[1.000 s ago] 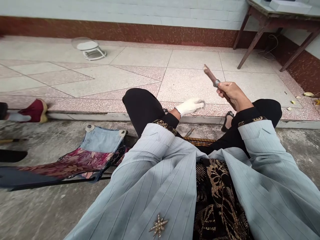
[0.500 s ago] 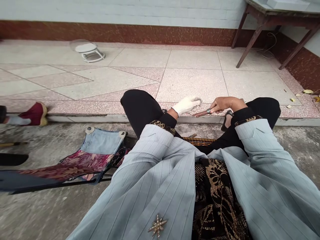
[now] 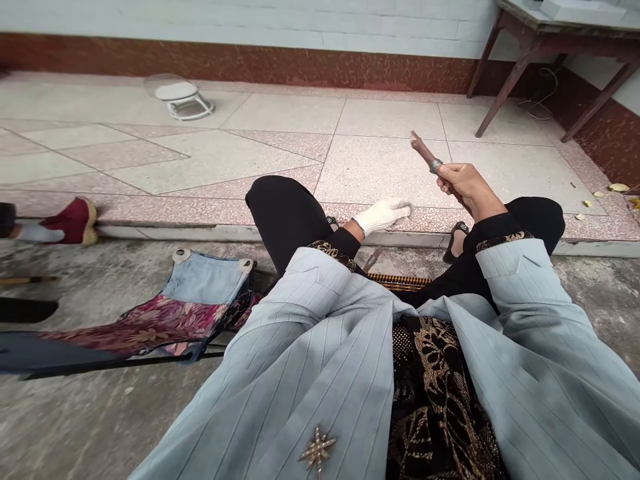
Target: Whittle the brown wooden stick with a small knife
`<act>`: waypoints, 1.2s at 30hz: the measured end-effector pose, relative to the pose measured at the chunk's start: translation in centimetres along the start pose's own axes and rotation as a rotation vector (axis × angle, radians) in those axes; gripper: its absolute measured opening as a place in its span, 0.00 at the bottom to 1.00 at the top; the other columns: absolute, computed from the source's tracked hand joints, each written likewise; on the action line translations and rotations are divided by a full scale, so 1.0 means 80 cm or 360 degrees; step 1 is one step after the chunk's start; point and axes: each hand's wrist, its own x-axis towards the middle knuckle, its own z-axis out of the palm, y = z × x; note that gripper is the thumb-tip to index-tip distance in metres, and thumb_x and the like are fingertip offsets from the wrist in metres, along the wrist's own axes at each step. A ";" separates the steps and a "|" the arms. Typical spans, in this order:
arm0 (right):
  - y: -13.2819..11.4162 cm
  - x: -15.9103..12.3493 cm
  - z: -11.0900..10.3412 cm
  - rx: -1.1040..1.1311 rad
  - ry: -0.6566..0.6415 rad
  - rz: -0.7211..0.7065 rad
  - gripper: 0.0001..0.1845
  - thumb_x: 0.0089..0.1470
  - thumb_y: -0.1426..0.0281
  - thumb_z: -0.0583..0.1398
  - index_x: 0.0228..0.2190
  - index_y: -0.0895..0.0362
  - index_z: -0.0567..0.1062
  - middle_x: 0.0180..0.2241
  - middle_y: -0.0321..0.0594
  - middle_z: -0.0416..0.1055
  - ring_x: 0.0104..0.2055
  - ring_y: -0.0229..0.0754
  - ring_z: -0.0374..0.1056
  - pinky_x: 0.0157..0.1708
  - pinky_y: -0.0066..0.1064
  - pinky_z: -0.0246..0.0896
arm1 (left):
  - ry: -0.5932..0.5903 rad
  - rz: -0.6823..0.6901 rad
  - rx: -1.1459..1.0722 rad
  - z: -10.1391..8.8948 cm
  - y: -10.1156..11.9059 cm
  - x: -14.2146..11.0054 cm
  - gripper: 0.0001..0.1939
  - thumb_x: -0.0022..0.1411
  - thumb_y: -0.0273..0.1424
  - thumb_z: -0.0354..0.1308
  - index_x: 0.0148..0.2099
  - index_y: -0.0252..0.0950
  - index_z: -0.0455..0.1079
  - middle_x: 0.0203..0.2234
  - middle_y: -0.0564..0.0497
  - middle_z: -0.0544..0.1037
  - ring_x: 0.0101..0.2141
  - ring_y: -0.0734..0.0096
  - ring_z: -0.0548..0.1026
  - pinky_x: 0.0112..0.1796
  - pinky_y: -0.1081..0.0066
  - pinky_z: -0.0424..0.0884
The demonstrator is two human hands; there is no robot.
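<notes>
My right hand [image 3: 467, 183] is raised and closed around a brown wooden stick [image 3: 421, 149] with grey wire wound about it near my fingers. The stick tilts up and to the left, its pale, rough end pointing away from me. Lower and to the left, my left hand [image 3: 383, 215] wears a white knitted glove, its fingers curled together near the step edge. A greyish spot shows at the glove's fingertips; what it is I cannot make out. Between my legs, below the glove, lies a small brown piece [image 3: 373, 260] beside a yellow-and-black woven edge [image 3: 400, 283].
A folding chair [image 3: 200, 287] with denim and floral cloth stands at left, near another person's red shoe [image 3: 75, 221]. On the tiled step [image 3: 270, 153] sits a small white stool [image 3: 187, 103]. A wooden table [image 3: 530, 40] stands at upper right. Yellow leaves [image 3: 619, 187] lie at far right.
My right hand has lifted up with the stick, which has swung from nearly level, beside the glove, to pointing up. My left hand has stayed low, shifting only slightly.
</notes>
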 end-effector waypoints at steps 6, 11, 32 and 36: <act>0.010 0.008 -0.002 -0.0643 0.0015 0.0101 0.16 0.56 0.60 0.64 0.32 0.62 0.79 0.22 0.39 0.69 0.20 0.32 0.60 0.21 0.29 0.53 | -0.0079 0.0011 0.0207 -0.002 0.014 -0.009 0.14 0.64 0.37 0.49 0.38 0.34 0.71 0.22 0.55 0.68 0.20 0.79 0.64 0.23 0.76 0.59; 0.008 0.004 0.007 -0.1719 -0.0216 0.0191 0.20 0.52 0.55 0.65 0.38 0.57 0.83 0.31 0.47 0.76 0.34 0.46 0.69 0.30 0.35 0.57 | -0.0121 0.0023 0.0175 0.000 0.023 -0.013 0.11 0.60 0.36 0.54 0.33 0.35 0.73 0.21 0.54 0.70 0.21 0.78 0.65 0.26 0.76 0.61; -0.022 -0.019 0.003 -0.0146 -0.0109 -0.0048 0.27 0.56 0.45 0.59 0.34 0.58 0.73 0.22 0.35 0.65 0.21 0.33 0.58 0.22 0.27 0.55 | 0.0019 -0.0105 -0.0385 0.004 0.001 0.000 0.10 0.68 0.33 0.49 0.38 0.33 0.67 0.20 0.57 0.62 0.21 0.81 0.62 0.23 0.79 0.60; -0.007 -0.007 0.001 -0.0257 -0.0005 -0.0022 0.27 0.57 0.47 0.59 0.35 0.61 0.75 0.23 0.39 0.68 0.21 0.33 0.60 0.21 0.27 0.55 | -0.0179 -0.0041 -0.0369 0.011 0.002 -0.003 0.14 0.67 0.39 0.49 0.38 0.34 0.68 0.21 0.57 0.62 0.20 0.81 0.61 0.22 0.78 0.61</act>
